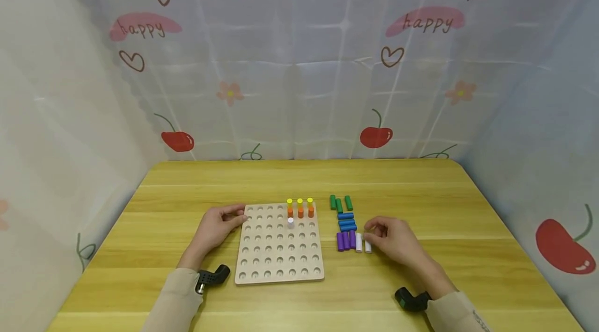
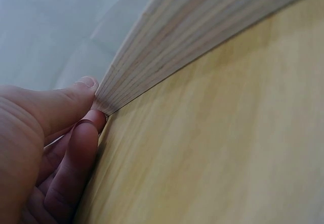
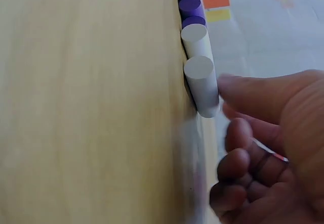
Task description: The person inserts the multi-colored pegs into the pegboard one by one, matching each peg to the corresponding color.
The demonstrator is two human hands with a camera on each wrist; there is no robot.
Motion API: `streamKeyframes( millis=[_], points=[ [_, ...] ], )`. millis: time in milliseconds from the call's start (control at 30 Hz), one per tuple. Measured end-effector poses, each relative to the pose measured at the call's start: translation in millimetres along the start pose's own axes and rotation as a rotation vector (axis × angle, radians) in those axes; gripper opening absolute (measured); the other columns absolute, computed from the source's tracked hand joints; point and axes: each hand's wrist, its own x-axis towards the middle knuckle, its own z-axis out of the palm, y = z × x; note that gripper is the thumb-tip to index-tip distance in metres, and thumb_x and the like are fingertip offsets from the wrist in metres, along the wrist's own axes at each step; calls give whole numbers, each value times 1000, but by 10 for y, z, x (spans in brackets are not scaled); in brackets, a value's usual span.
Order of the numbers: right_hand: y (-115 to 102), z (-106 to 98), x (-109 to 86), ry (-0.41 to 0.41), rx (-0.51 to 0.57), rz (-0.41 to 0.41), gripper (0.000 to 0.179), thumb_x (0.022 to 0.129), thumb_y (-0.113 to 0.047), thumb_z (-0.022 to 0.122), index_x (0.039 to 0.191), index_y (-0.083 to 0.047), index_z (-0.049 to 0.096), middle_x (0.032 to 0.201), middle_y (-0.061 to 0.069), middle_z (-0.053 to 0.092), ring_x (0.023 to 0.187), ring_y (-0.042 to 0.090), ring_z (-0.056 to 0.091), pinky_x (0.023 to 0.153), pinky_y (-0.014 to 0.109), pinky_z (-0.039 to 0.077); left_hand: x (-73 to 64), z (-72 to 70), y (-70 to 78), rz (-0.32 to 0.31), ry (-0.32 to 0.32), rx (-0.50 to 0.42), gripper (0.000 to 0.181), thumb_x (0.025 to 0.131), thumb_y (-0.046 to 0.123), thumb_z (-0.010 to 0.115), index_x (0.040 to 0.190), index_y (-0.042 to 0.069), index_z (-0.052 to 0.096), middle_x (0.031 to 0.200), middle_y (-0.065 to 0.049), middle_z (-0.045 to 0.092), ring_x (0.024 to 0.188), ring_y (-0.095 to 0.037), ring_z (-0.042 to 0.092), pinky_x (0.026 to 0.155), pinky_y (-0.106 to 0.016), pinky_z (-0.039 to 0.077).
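Observation:
A wooden pegboard (image 1: 280,249) with rows of round holes lies on the table. My left hand (image 1: 217,228) grips its far left corner; in the left wrist view the thumb lies at the top edge and fingers at the corner below. Three yellow pegs (image 1: 300,201), three orange pegs (image 1: 300,213) and one white peg (image 1: 290,223) stand in the board. My right hand (image 1: 395,238) is at the rightmost loose white peg (image 3: 202,87), its thumb tip close beside it and the other fingers loosely bent. Whether the thumb touches the peg, I cannot tell.
Another white peg (image 1: 359,243) lies left of it, followed by three purple pegs (image 1: 346,241). Blue pegs (image 1: 347,222) lie behind these, and three green pegs (image 1: 339,205) farther back. A printed curtain (image 1: 299,77) hangs behind the table (image 1: 398,186).

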Motion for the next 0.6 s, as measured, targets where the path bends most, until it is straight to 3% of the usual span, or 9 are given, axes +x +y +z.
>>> streamKeyframes(
  millis=[400,600],
  points=[
    [-7,-15,-29,-36,-41,46,10,93,-24,78,97,-15,76,77,-4,65,67,12,54,58,24,43,6,13,-3,-1,0,-6,41,96,30,76,134,15,71,111,-3,75,90,-12,69,71,-21,56],
    [-38,3,-37,-33,-112,26,7,93,-22,77,92,-16,76,75,-5,63,66,11,53,58,24,43,-4,7,-6,2,5,21,41,96,31,76,133,15,71,110,-1,76,90,-12,68,72,-21,53]
  ],
)
